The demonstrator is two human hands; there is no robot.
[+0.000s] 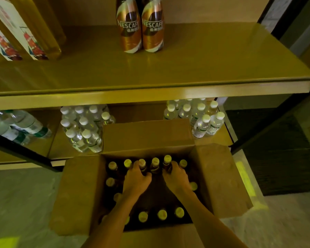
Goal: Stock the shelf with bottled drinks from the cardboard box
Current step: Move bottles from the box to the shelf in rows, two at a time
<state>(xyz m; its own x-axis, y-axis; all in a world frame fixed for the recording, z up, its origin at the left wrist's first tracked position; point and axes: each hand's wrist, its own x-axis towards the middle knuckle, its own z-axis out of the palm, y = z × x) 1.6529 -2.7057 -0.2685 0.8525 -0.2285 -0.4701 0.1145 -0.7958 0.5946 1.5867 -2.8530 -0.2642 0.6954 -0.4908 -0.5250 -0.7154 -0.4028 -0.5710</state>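
Dim overall, tinted yellow-green. Soft sheen across the upper shelf (186, 56), brighter along its front lip. Deep shadow inside the cardboard box (220, 178), only the pale bottle caps (155, 161) catching light. Bright yellow patches on the floor (25, 190) at near left and at right. Strong wide-angle bending at the edges, shelf lines bowed. Slightly soft throughout, water bottles (82, 129) hazy, hands (136, 178) mildly blurred.

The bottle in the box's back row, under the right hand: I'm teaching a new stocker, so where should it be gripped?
Grip that bottle by the neck just under its cap, from straight above: it stands upright, neighbours block its sides, and the right hand already closes there.
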